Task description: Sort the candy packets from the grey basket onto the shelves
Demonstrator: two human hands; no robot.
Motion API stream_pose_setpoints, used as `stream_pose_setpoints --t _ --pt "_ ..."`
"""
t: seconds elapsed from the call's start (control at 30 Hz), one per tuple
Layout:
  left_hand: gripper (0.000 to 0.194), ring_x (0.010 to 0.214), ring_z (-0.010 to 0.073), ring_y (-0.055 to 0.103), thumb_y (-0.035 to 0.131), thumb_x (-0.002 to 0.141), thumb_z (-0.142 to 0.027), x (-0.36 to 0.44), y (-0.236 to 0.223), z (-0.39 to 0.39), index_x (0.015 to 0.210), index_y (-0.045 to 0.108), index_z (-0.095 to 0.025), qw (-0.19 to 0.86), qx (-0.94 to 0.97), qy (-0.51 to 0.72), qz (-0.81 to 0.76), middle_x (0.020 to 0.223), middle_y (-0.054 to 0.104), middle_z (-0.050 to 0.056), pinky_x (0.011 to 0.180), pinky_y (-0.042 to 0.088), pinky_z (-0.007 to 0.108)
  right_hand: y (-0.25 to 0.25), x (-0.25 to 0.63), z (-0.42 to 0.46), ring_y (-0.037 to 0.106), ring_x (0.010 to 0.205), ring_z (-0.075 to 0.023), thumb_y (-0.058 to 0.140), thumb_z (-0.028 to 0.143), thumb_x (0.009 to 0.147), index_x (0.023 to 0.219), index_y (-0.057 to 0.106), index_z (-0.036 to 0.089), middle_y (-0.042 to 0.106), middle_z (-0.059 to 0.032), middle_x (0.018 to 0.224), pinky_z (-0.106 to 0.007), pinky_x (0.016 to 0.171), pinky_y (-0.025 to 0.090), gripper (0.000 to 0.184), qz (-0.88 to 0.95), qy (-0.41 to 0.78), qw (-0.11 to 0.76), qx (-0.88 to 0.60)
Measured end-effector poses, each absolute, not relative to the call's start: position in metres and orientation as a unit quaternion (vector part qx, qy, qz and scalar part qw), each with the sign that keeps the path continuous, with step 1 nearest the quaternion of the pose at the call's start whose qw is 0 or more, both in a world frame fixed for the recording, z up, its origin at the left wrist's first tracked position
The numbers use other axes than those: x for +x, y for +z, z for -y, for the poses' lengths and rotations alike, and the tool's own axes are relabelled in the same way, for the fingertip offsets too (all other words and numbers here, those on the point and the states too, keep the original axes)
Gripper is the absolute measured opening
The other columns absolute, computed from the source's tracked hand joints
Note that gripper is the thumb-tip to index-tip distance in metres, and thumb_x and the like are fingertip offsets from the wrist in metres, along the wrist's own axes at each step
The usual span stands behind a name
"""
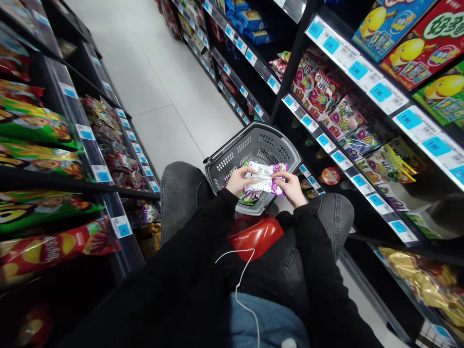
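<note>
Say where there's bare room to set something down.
Bare: the tiled floor beyond the basket, between the left shelves and right shelves; also the basket's far end. Crowded: its near end, where the left hand and right hand hold a purple-and-white packet over other packets, with the left knee and right knee on either side.

Shop aisle [152,82]: price labels [382,92], bagged snacks [342,116], shopping basket [237,151].

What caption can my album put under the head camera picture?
A left hand and right hand hold a purple-and-white packet over a grey basket in a shop aisle.
</note>
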State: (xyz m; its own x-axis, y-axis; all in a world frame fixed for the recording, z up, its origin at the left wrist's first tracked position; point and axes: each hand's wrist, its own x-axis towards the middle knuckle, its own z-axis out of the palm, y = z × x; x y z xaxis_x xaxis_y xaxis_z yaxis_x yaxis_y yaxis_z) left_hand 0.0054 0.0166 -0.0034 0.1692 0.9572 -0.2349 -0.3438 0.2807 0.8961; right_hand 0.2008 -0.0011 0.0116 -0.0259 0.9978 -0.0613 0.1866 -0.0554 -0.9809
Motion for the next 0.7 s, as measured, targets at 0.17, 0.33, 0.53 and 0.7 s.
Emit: stream_pose_setpoints --t 0.17,0.33,0.53,0.7 --pt "0.028 0.05 0.0158 0.058 0.08 0.038 -0.017 0.008 0.0 -0.015 0.057 0.06 -0.012 0.679 0.324 0.474 -0.457 0.063 0.062 0.001 0.043 0.051 0.031 0.016 0.199 0.001 0.058 0.077 -0.0183 0.061 0.024 0.063 0.073 0.074 0.019 0.07 -0.0023 0.079 -0.029 0.072 0.042 0.017 0.529 0.487 0.411 -0.56" --pt "0.023 0.051 0.0176 0.059 0.078 0.038 -0.016 0.009 0.0 -0.015 0.052 0.059 -0.012 0.67 0.312 0.475 -0.478 0.061 0.063 0.002 0.044 0.051 0.034 0.017 0.196 0.0 0.055 0.067 -0.016 0.057 0.023 0.059 0.07 0.074 0.019 0.07 -0.0017 0.072 -0.027 0.065 0.04 0.021 0.495 0.502 0.415 -0.575" --pt "0.014 0.051 0.0142 0.055 0.071 0.051 -0.024 0.006 -0.003 -0.016 0.056 0.064 -0.013 0.639 0.363 0.483 -0.477 0.055 0.059 0.0 0.047 0.046 0.028 0.019 0.192 0.002 0.052 0.059 -0.0148 0.055 0.031 0.063 0.064 0.072 0.016 0.067 -0.0023 0.063 -0.026 0.059 0.038 0.023 0.448 0.522 0.443 -0.576" --pt "0.031 0.055 0.0108 0.052 0.078 0.046 -0.022 0.008 -0.013 -0.017 0.056 0.05 -0.016 0.567 0.404 0.488 -0.527 0.056 0.054 -0.004 0.05 0.042 0.022 0.02 0.185 0.004 0.054 0.064 -0.0165 0.07 0.04 0.059 0.061 0.067 0.016 0.064 -0.001 0.062 -0.029 0.067 0.04 0.024 0.507 0.417 0.386 -0.648"
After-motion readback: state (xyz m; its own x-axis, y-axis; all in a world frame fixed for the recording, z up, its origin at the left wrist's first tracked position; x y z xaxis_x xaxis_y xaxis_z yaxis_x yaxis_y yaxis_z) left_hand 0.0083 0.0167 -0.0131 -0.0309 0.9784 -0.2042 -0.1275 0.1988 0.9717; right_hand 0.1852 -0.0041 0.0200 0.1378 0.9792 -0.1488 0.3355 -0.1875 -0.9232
